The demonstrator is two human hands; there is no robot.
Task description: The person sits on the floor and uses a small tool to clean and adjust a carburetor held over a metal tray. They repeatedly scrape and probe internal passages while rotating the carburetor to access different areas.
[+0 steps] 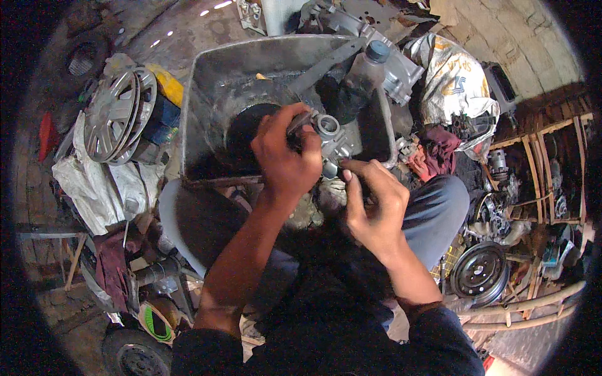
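Note:
A small metal engine part (328,133) with a round open bore is held over the near edge of a grey metal basin (186,119). My left hand (287,153) is closed around its left side, the fingers curled over the top. At the part's lower right end, my right hand (378,193) pinches with thumb and forefinger. Whatever lies between those fingertips is too small to make out. Inside the basin, dark liquid (229,84) wets the floor, and a clear bottle (367,78) with a blue cap stands at the right, dark in its lower part.
Silver wheel covers (113,119) lean at the left beside a white sack (94,194). Metal castings (398,72) and a printed sack (448,81) sit beyond the basin's right side. A maroon rag (439,150) lies near my right knee, and a black wheel rim (480,274) is further right.

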